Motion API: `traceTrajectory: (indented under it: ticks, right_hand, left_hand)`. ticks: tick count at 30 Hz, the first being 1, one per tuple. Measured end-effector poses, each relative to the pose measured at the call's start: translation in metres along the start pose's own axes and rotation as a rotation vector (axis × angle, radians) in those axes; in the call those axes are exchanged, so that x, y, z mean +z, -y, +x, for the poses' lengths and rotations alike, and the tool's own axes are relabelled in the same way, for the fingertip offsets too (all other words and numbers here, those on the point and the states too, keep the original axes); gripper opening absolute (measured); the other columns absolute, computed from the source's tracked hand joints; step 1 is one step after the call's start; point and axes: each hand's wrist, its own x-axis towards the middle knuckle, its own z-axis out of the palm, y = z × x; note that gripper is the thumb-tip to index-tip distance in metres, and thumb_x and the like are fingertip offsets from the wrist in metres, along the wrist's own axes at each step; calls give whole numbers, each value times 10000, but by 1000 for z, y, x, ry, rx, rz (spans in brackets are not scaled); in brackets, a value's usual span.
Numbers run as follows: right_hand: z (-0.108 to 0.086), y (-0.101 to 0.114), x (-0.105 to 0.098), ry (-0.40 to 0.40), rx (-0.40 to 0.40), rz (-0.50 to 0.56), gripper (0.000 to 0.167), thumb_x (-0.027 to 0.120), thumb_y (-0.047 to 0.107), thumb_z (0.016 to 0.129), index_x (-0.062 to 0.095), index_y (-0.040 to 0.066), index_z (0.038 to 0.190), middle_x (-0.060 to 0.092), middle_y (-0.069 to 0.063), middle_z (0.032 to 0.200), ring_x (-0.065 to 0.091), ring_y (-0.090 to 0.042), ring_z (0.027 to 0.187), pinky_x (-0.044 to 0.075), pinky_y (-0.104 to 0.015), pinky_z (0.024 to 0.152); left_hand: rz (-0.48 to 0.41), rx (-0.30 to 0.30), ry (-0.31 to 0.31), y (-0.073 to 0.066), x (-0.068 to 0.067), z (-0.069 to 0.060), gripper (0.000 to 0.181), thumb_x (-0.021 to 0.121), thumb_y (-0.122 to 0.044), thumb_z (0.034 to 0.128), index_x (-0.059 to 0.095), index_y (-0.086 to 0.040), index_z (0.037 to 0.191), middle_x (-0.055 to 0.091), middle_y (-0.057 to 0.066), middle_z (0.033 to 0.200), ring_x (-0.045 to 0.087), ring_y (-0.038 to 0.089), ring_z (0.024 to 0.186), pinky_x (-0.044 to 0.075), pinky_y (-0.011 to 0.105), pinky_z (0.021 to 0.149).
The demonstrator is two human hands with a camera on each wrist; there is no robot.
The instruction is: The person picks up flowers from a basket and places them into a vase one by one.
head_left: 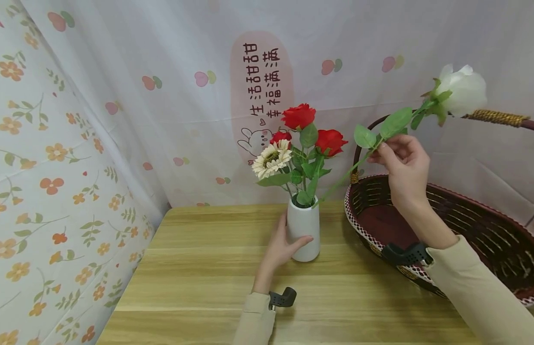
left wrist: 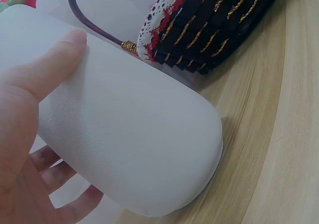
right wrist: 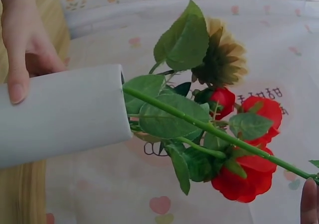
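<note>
A white vase (head_left: pixel 303 235) stands upright on the wooden table, and my left hand (head_left: pixel 276 247) grips its side, thumb across the front. Red roses (head_left: pixel 299 117) and a cream daisy-like flower (head_left: pixel 271 160) rise from its mouth among green leaves. With thumb and fingertips my right hand (head_left: pixel 406 165) pinches the long green stem of a white rose (head_left: pixel 462 91), up and to the right of the vase. That stem (right wrist: pixel 209 128) slants down to the vase's rim in the right wrist view; whether its tip is inside, I cannot tell.
At the right a dark woven basket (head_left: pixel 357 225) with a lace-trimmed rim and a tall handle (head_left: pixel 491 116) stands under my right forearm. A printed white curtain (head_left: pixel 185 96) hangs behind the table (head_left: pixel 198 287), and a flowered cloth (head_left: pixel 55 191) hangs at the left.
</note>
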Motion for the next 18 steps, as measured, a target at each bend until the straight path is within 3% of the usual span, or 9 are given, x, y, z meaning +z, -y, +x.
traceTrajectory:
  ticks: [18]
  right_hand:
    - [-10,-15,13,48,22,-78,126,629,-63,950,632,2,1057,669,-102,876,690,-169,728,586,-256,700]
  left_hand:
    - [4,6,-2,3,1,1,968,801,-412,864,232,-129,1594,402,117,1536,445,287,1355,382,517,1096]
